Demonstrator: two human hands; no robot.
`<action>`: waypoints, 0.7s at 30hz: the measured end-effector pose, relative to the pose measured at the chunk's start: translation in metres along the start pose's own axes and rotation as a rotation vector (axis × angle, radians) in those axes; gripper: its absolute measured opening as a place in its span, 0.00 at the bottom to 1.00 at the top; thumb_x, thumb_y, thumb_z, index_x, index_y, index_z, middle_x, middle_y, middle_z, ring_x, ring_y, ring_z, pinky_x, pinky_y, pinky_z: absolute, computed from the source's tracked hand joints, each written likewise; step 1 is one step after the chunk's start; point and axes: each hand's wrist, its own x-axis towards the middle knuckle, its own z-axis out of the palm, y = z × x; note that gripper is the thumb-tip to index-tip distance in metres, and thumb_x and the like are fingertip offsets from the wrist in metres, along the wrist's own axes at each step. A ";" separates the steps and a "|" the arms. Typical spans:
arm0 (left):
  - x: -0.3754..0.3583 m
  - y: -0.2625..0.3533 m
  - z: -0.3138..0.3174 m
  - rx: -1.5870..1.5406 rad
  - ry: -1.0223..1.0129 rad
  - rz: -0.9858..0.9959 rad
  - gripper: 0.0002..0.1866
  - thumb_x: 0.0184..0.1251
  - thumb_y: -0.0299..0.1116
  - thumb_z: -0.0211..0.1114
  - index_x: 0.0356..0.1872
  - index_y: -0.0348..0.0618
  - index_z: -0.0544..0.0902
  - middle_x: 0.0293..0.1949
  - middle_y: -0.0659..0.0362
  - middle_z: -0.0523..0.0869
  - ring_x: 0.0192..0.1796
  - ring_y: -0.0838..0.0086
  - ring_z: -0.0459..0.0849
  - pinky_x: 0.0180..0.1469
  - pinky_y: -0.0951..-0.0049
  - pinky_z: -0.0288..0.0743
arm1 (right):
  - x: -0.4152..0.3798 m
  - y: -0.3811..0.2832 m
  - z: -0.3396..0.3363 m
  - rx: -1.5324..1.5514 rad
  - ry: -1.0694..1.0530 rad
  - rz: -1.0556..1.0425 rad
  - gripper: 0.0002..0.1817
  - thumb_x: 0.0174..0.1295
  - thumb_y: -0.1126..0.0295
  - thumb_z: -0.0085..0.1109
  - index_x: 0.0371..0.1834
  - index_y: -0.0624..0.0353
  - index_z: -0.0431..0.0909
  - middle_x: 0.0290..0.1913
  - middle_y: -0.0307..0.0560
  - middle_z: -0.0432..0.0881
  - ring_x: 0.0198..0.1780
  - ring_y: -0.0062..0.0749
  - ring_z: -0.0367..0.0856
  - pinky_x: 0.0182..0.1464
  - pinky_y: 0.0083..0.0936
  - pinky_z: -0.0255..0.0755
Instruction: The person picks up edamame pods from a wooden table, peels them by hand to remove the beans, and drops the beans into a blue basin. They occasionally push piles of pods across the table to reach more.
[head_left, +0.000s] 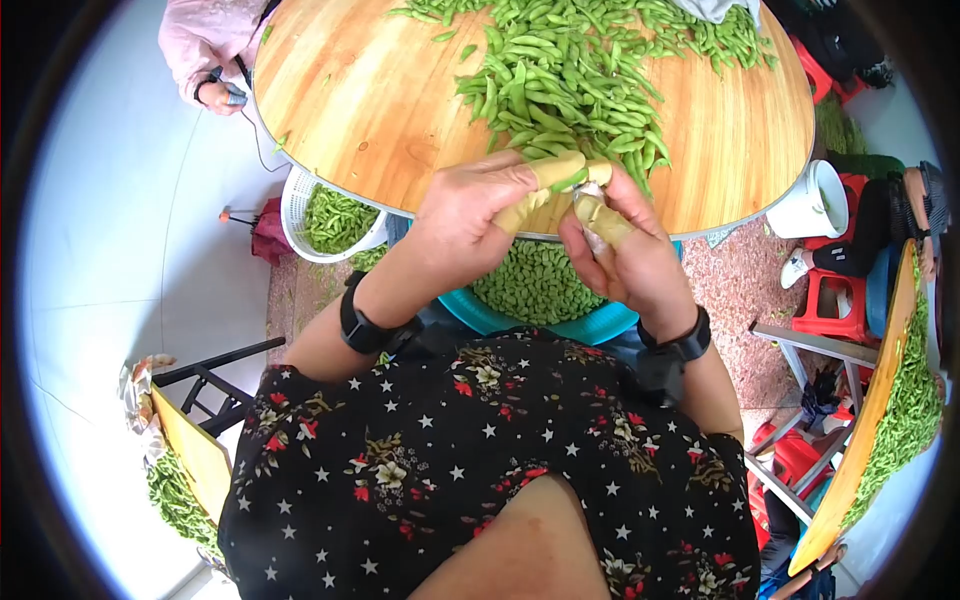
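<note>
My left hand (pixel 465 215), with yellow coverings on thumb and forefinger, is closed on a green soybean pod (pixel 571 181). Right beside it is my right hand (pixel 632 240), also with yellow finger coverings, its fingers curled around a small pale, silvery object (pixel 594 238) whose kind I cannot make out. Both hands meet at the near edge of a round wooden table (pixel 370 110). A large heap of soybean pods (pixel 560 85) lies on that table, just beyond my fingers. Below my hands, a teal basin (pixel 480 318) holds many shelled green beans (pixel 535 285).
Left of the basin stands a white basket (pixel 296 205) of pods. A white bucket (pixel 812 200) and a red stool (pixel 833 304) are on the right. Another table (pixel 850 440) there bears more pods. At upper left, a person's hand (pixel 220 96) hangs beside the round table.
</note>
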 end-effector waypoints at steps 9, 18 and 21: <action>-0.021 0.004 0.022 -1.000 0.003 -0.719 0.13 0.70 0.29 0.60 0.53 0.37 0.81 0.29 0.66 0.80 0.26 0.83 0.74 0.27 0.84 0.66 | -0.002 0.017 -0.017 0.356 -0.123 0.200 0.12 0.74 0.64 0.42 0.54 0.55 0.68 0.25 0.42 0.76 0.11 0.21 0.67 0.11 0.16 0.61; -0.012 0.008 0.024 0.293 0.129 0.161 0.14 0.52 0.22 0.68 0.42 0.35 0.81 0.25 0.52 0.81 0.26 0.60 0.82 0.27 0.65 0.76 | -0.015 0.007 0.012 -0.102 0.085 0.092 0.09 0.75 0.66 0.39 0.48 0.57 0.69 0.25 0.41 0.75 0.16 0.23 0.76 0.17 0.18 0.71; -0.015 0.011 0.029 0.300 0.119 0.123 0.11 0.53 0.24 0.67 0.38 0.35 0.77 0.21 0.54 0.79 0.23 0.61 0.81 0.25 0.66 0.74 | -0.017 0.010 0.011 -0.144 0.072 0.047 0.09 0.75 0.66 0.40 0.46 0.55 0.70 0.25 0.40 0.76 0.16 0.22 0.76 0.15 0.16 0.68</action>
